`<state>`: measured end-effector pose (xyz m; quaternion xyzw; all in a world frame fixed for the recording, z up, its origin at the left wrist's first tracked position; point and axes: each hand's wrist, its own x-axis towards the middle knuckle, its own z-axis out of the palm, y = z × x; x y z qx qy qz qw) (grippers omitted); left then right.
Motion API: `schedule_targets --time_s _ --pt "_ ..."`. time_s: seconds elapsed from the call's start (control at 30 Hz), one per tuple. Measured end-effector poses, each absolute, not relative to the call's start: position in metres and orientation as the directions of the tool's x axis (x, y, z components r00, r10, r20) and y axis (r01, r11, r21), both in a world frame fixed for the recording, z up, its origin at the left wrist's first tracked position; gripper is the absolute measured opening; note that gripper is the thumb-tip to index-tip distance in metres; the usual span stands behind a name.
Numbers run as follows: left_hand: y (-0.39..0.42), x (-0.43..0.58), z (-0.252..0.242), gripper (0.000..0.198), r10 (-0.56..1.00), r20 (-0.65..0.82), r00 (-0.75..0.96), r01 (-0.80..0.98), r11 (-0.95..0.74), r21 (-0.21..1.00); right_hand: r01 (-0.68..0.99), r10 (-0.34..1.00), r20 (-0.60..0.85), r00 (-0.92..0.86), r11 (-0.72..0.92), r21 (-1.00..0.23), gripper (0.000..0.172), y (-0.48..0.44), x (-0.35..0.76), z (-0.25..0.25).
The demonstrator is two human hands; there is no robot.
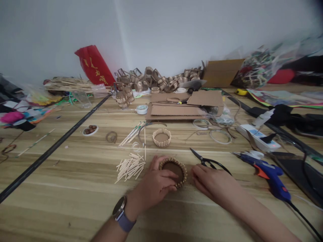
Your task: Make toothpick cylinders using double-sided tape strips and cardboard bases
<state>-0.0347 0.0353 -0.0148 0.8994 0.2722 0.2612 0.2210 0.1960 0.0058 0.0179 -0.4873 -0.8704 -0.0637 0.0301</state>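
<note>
My left hand (159,178), with a watch on its wrist, grips the near-left side of a small round basket (180,169) made of upright wooden pegs around a brown cardboard base. Just right of that basket, my right hand (207,178) is closed, fingertips pressed together; whatever they may pinch is hidden. Black-handled scissors (204,160) lie just beyond the right knuckles. A second peg ring (162,137) stands farther back. Left of my left hand lies a loose pile of short wooden sticks (130,167).
To the right lie a blue glue gun (267,173) and a white power strip (258,137). Cardboard sheets (174,109) cover the middle back, before several finished little buckets (151,79). A small dish of brown beads (90,130) sits at left, near a dark table seam (54,150).
</note>
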Motion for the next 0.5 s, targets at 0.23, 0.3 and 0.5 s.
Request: schedule_targets --time_s 0.23,0.3,0.5 --pt "0.035 -0.037 -0.009 0.021 0.573 0.353 0.74 0.408 -0.798 0.443 0.852 0.829 0.198 -0.523 0.513 0.103 0.014 0.009 0.201 0.01" --pt "0.033 -0.036 -0.005 0.031 0.583 0.361 0.728 0.423 -0.796 0.432 0.846 0.816 0.224 -0.533 0.521 0.112 0.015 0.01 0.202 0.007" --pt "0.019 -0.013 0.003 0.031 0.725 0.341 0.598 0.615 -0.688 0.384 0.858 0.837 0.193 -0.512 0.493 0.142 0.016 0.01 0.201 0.008"
